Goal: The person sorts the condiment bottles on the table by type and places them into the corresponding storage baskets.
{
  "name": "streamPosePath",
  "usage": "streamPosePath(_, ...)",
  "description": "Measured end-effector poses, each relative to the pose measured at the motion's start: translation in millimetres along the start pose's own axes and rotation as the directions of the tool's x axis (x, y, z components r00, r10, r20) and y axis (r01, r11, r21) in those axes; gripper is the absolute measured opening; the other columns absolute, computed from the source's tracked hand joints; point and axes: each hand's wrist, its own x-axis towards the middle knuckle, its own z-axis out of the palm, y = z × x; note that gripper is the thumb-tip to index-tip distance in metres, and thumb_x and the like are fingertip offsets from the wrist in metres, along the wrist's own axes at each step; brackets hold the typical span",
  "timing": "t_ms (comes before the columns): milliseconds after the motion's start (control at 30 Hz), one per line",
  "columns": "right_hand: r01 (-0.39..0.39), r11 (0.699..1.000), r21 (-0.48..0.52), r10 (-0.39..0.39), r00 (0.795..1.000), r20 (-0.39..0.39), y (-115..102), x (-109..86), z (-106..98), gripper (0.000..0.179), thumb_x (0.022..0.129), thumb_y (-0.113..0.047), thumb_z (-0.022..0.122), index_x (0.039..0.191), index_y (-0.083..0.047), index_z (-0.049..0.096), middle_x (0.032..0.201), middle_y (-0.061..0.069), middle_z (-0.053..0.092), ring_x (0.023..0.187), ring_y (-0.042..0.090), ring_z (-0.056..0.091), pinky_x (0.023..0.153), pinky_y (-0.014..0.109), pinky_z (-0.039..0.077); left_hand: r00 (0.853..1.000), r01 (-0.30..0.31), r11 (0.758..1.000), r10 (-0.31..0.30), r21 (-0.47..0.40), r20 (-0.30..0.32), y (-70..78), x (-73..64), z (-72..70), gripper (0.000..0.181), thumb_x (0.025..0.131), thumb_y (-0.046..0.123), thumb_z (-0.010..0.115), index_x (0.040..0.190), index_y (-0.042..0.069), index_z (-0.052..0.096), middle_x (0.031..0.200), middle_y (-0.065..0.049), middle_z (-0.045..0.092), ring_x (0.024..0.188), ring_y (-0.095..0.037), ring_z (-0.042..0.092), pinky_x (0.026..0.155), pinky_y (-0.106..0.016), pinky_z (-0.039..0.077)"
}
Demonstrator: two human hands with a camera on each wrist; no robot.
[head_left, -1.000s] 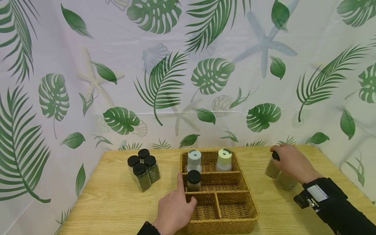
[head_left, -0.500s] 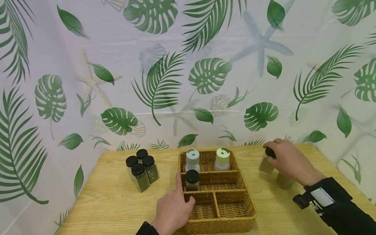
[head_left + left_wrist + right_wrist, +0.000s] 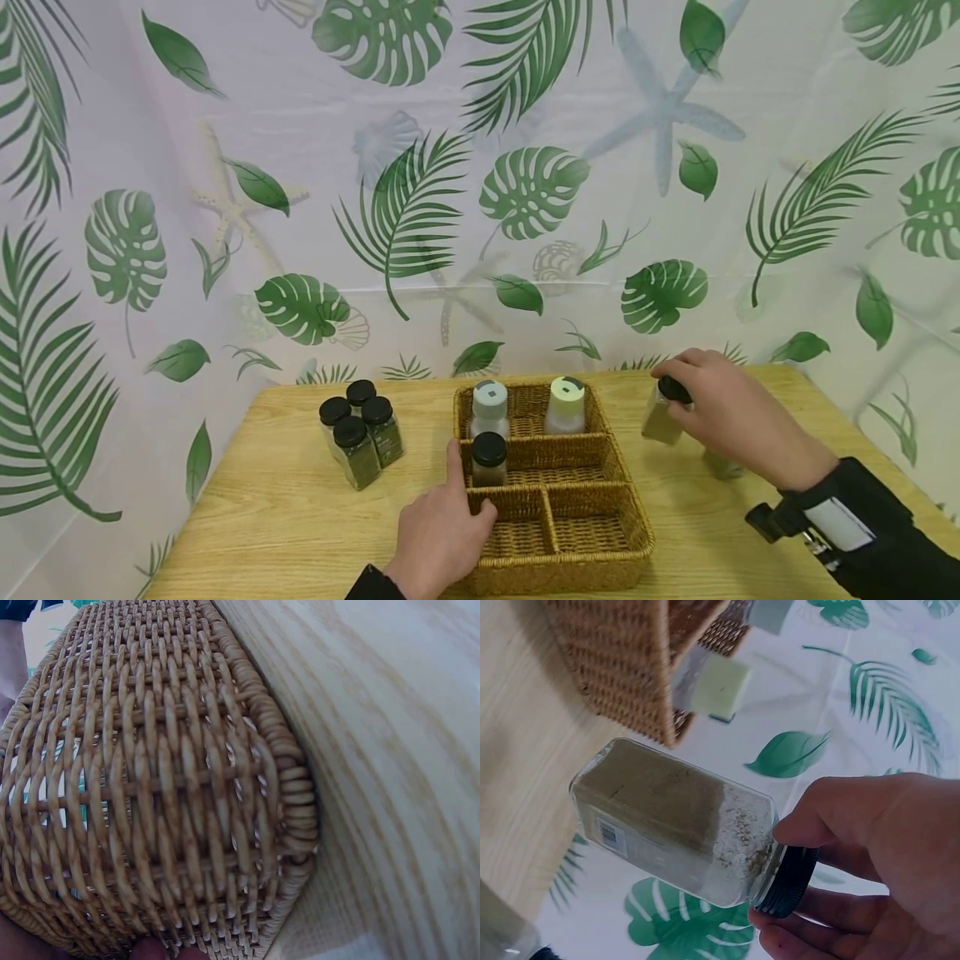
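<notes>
My right hand (image 3: 738, 417) pinches the black lid of a square glass spice jar (image 3: 671, 817) between thumb and fingers, right of the wicker basket (image 3: 570, 575). Brownish powder fills much of this jar, which hangs slightly tilted close over the table. A second jar (image 3: 722, 464) stands partly hidden beneath that hand. My left hand (image 3: 441, 533) grips the basket's left side, its index finger straight along the wall and its thumb over the rim. In the basket's middle row, at the left, is a black-lidded jar (image 3: 490, 462).
The back row holds a bottle with a pale blue cap (image 3: 491, 404) and one with a pale yellow cap (image 3: 566, 400). Several black-lidded spice jars (image 3: 358, 450) stand clustered on the wooden table (image 3: 285, 517), left of the basket. A leaf-printed cloth (image 3: 480, 250) hangs behind.
The right hand has moved left toward the basket with the spice jar, away from the jar that stays behind. The left hand keeps its place on the basket.
</notes>
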Motion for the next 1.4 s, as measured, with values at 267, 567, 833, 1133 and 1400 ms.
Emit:
streamPosePath(267,0.038,0.999,0.004,-0.038,0.999,-0.021,-24.3,1.3,-8.7,0.037,0.078,-0.007,0.071,0.115,-0.004,0.067,0.104,0.015,0.062,0.091,0.028,0.056,0.069,0.046,0.054,1.000,0.000,1.000,0.000,-0.003,-0.001,-0.1,-1.4,-1.0,0.085,0.094,0.045,0.048,0.154,0.013,-0.003,0.049,-0.004,0.047,0.039,-0.022,0.039,0.039,-0.038,0.019)
streamPosePath(567,0.116,0.993,0.019,-0.115,0.992,-0.051,-47.2,4.3,-10.0,0.036,0.077,-0.005,0.071,0.113,-0.005,0.067,0.103,0.013,0.061,0.090,0.024,0.055,0.065,0.040,0.054,1.000,-0.008,1.000,0.009,-0.010,0.002,0.2,-2.2,-0.9,0.085,0.094,0.044,0.048,0.154,0.012,-0.003,0.049,-0.004,0.047,0.039,-0.023,0.038,0.039,-0.037,0.018)
streamPosePath(833,0.161,0.987,0.025,-0.160,0.986,-0.057,-62.1,10.0,-3.5,0.036,0.077,-0.006,0.071,0.112,-0.008,0.067,0.102,0.008,0.060,0.089,0.020,0.053,0.064,0.036,0.052,1.000,-0.009,1.000,0.009,-0.016,0.004,0.4,-1.6,-1.6,0.085,0.094,0.044,0.048,0.154,0.012,-0.002,0.049,-0.004,0.047,0.038,-0.022,0.038,0.039,-0.037,0.018)
streamPosePath(1133,0.276,0.961,0.035,-0.271,0.958,-0.097,-79.7,18.2,12.7,0.030,0.075,-0.008,0.074,0.105,-0.011,0.068,0.097,0.002,0.060,0.081,0.012,0.051,0.063,0.032,0.050,1.000,-0.011,1.000,0.011,-0.016,0.003,-0.5,-0.5,-1.0,0.086,0.093,0.044,0.049,0.154,0.011,-0.001,0.048,-0.003,0.047,0.037,-0.022,0.038,0.038,-0.036,0.018)
streamPosePath(1400,0.305,0.951,0.061,-0.302,0.952,-0.046,-91.0,23.1,28.2,0.034,0.074,-0.006,0.074,0.107,-0.012,0.068,0.094,0.001,0.059,0.076,0.010,0.048,0.061,0.030,0.048,1.000,-0.009,1.000,0.009,-0.019,0.000,-0.7,-0.1,-0.8,0.086,0.093,0.045,0.048,0.154,0.011,-0.001,0.048,-0.004,0.047,0.038,-0.023,0.040,0.037,-0.037,0.019)
